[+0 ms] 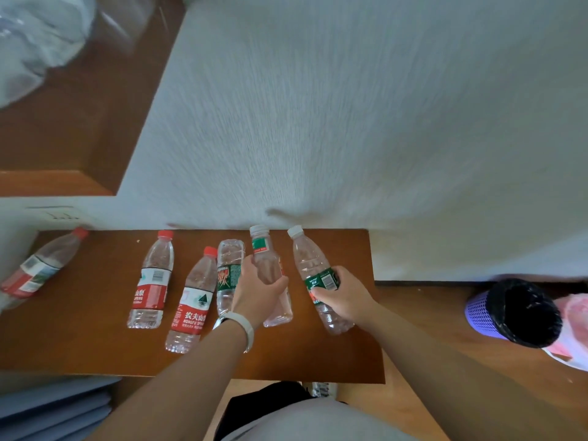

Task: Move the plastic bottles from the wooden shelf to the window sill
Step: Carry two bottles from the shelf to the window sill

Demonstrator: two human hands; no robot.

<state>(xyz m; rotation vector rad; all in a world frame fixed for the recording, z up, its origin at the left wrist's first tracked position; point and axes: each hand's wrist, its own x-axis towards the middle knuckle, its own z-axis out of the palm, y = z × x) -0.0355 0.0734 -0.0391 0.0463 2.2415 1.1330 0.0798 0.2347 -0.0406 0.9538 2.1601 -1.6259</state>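
Light soft, even, moderately bright. Faint grey shadow on the wall (286, 214) just beyond the left hand (257, 291). Wall texture above streaks with motion blur. Far left of that hand, a red-labelled bottle (41, 268) smears and bends at the edge. Green-labelled bottle (321, 281) in the right hand (346, 297) fairly crisp.

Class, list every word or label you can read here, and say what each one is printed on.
"农夫山", "NONGFU SPRI" (cut off): red label of the nearest red-capped bottle.
"泉": red label of the bottle left of it.
Unheld green-labelled bottle, green-labelled bottle in the right hand, far-left bottle: too blurred.
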